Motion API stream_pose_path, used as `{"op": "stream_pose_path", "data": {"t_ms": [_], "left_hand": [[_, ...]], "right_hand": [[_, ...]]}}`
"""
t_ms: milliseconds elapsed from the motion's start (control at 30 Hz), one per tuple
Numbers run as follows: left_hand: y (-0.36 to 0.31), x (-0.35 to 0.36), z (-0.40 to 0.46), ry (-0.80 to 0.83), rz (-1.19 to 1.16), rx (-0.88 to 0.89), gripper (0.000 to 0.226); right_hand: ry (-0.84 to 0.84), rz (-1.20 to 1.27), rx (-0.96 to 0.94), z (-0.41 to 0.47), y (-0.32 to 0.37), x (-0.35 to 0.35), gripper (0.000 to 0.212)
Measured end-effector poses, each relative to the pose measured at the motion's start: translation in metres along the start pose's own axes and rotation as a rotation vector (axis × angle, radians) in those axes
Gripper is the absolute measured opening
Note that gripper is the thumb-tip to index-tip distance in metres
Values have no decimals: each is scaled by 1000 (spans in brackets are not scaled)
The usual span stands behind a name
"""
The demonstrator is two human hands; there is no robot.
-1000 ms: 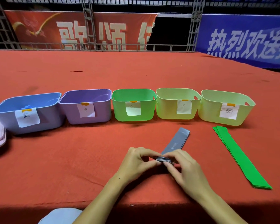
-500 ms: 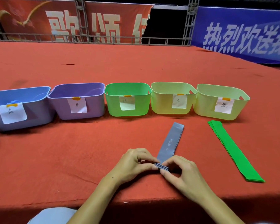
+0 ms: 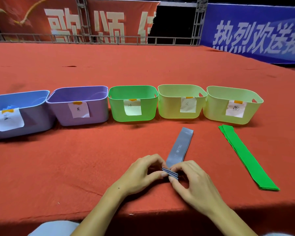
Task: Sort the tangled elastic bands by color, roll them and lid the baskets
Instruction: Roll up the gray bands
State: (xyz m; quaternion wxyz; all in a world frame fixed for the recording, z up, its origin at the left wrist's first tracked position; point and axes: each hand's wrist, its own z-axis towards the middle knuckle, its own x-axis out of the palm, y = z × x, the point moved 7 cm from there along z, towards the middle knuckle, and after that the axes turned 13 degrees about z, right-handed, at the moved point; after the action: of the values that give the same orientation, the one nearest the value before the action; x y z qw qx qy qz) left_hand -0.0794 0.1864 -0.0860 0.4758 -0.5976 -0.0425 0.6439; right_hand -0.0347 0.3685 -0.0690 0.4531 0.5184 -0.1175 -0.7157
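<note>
A flat grey elastic band (image 3: 180, 147) lies on the red table, pointing away from me toward the baskets. Its near end is folded into a small layered roll. My left hand (image 3: 141, 174) and my right hand (image 3: 192, 183) pinch that folded end from either side, fingertips meeting over it. A stack of green bands (image 3: 245, 155) lies flat to the right, untouched. Behind stand a blue basket (image 3: 31, 114), a purple basket (image 3: 95, 108), a green basket (image 3: 148, 106) and two pale yellow baskets (image 3: 169, 106) (image 3: 215, 109), each with a paper label.
The baskets stand in a row with no lids on them. Something blue shows inside the blue basket. The red table (image 3: 58, 167) has its front edge just below my wrists. Banners and a metal rail stand beyond its far edge.
The camera has shifted, so the scene sits lower and more to the left. Both hands stay on the grey band's near end, and its fold now shows more layers.
</note>
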Motion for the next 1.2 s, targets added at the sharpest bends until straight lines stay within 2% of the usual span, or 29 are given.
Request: {"op": "stream_pose_path", "data": {"t_ms": [233,467,600,667,800,900,967,1133,1200], "left_hand": [[0,-4,4,-50,-23,-39,10],[0,0,13,-80,5,-98,14],[1,0,17,-97,-36,-143,14],[5,-1,20,-97,-99,-190,11],[9,0,27,-97,-97,-246,15],[17,4,33,-102,-17,-277,18],[20,7,35,-93,40,-293,19],[20,7,39,-66,73,-312,27],[21,7,42,-55,87,-321,27]], "right_hand": [[-56,65,32,2,-7,2,9],[-91,60,130,4,-21,3,22],[-141,238,260,10,-30,4,2],[-148,351,323,12,-35,3,11],[-119,428,350,15,-35,5,10],[-165,408,367,15,-40,4,9],[-195,370,347,14,-41,2,15],[-166,72,106,11,-22,1,14],[-126,-42,69,11,-19,3,26]]}}
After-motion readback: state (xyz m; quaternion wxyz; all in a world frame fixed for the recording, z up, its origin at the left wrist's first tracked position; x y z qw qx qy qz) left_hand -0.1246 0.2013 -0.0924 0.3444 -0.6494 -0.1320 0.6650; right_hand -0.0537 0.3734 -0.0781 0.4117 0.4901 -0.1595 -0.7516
